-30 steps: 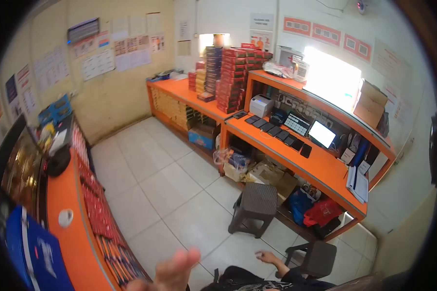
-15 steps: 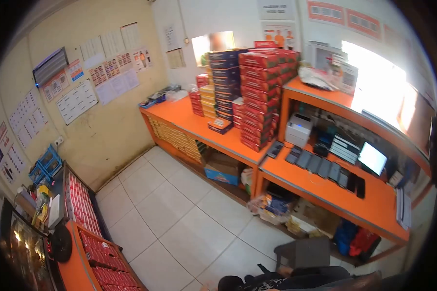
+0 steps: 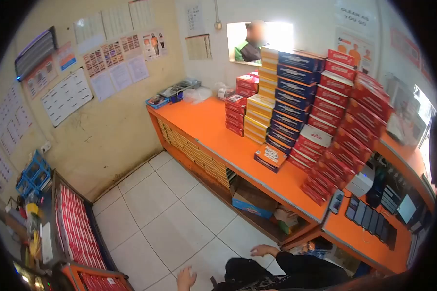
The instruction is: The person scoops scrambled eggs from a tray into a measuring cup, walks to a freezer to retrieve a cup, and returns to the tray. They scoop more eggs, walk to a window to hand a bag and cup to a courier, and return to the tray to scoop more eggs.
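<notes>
My left hand (image 3: 186,278) is low in the head view, over the tiled floor, its fingers apart and holding nothing. To its right, my right hand (image 3: 261,250) hangs in front of the counter with the fingers loosely stretched out and nothing in them. Nearest to it is the front of the orange counter (image 3: 206,119). Tall stacks of boxes rest on this counter: red boxes (image 3: 331,104), dark blue boxes (image 3: 292,99) and yellow boxes (image 3: 259,115). A single blue and orange box (image 3: 271,156) lies in front of the blue stack.
Several phones (image 3: 368,216) lie in a row on the right desk, near a white printer (image 3: 361,182). Flat cartons (image 3: 192,153) and a cardboard box (image 3: 251,201) fill the shelf below. At the window stands another person (image 3: 250,51). Red packs (image 3: 77,223) line the left shelf.
My view has swung right and closer to the box stacks. Both my hands now show more clearly at the bottom. The person in the window has come into clearer sight.
</notes>
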Demonstrator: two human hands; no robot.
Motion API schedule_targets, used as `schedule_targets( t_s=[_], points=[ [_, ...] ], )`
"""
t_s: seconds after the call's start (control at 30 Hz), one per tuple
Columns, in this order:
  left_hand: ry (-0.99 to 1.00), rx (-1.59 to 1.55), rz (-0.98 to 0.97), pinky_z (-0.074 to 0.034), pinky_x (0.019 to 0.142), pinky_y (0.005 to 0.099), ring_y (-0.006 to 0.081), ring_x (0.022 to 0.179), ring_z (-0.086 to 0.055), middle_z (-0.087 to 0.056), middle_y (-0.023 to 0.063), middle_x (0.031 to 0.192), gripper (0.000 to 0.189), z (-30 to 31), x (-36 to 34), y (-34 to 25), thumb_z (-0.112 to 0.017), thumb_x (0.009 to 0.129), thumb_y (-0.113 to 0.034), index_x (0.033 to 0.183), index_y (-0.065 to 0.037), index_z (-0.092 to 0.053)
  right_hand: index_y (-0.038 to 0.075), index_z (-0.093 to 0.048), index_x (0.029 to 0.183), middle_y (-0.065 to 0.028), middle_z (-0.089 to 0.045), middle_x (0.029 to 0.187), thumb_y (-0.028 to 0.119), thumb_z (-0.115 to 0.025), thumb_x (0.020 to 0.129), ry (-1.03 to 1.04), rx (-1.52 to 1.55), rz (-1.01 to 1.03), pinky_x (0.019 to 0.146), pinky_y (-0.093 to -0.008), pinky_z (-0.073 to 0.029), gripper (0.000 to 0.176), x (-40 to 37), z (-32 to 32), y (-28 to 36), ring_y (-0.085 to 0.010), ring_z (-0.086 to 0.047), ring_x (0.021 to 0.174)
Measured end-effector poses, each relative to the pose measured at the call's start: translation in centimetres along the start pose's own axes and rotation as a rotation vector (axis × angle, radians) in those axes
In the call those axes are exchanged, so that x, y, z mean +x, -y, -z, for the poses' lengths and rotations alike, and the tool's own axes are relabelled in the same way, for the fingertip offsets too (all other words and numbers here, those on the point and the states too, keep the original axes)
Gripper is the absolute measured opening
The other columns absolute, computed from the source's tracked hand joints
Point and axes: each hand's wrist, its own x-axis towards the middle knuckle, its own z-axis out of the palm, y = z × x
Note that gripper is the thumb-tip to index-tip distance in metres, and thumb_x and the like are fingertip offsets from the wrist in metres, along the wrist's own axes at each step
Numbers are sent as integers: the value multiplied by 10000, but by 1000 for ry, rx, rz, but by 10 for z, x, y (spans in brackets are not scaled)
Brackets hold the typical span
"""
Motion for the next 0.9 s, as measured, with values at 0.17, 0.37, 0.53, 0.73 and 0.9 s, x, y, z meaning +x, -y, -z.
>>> schedule_targets(
  t_s=[0.17, 0.37, 0.53, 0.73, 0.9],
  points=[
    [-109, -6, -235, -432, 872, 445, 356, 1041, -517, -549, 161, 1091, 463, 113, 229, -91, -607, 776, -320, 1191, -141, -506, 66, -564, 1102, -105, -604, 827, 649, -424, 817, -107, 614, -529, 537, -356, -502, 664, 83, 6, -19, -226, -585, 597],
    [223, 75, -128, -392, 952, 429, 356, 1127, -481, -486, 207, 1219, 600, 149, 431, -111, -616, 781, -304, 1303, -104, -398, 82, -600, 969, -80, -584, 657, 438, -475, 848, -86, 172, -124, 458, -337, -477, 396, 231, 213, 55, -193, -599, 561],
    [240, -303, -203, -387, 964, 414, 351, 1185, -450, -432, 220, 1298, 724, 181, 566, -65, -643, 776, -298, 1354, -40, -293, 86, -568, 1116, -115, -634, 982, 263, -547, 866, -635, 121, 372, 747, -355, -476, 308, 322, 414, 227, -251, -610, 848],
    [416, -282, 82, -382, 970, 395, 327, 1201, -445, -401, 234, 1328, 755, 252, 763, -49, -650, 786, -266, 1375, -28, -243, 111, -583, 1084, -119, -550, 834, 235, -569, 842, -799, 59, 317, 740, -370, -452, 272, 416, 575, 312, -261, -558, 780],
    [340, -337, -205, -370, 983, 380, 317, 1196, -451, -454, 228, 1284, 666, 297, 967, -90, -627, 802, -185, 1352, -14, -292, 130, -617, 1027, -113, -522, 891, 200, -588, 800, -1313, -1, 39, 804, -393, -417, 239, 520, 620, 302, -309, -509, 891]
  ],
)
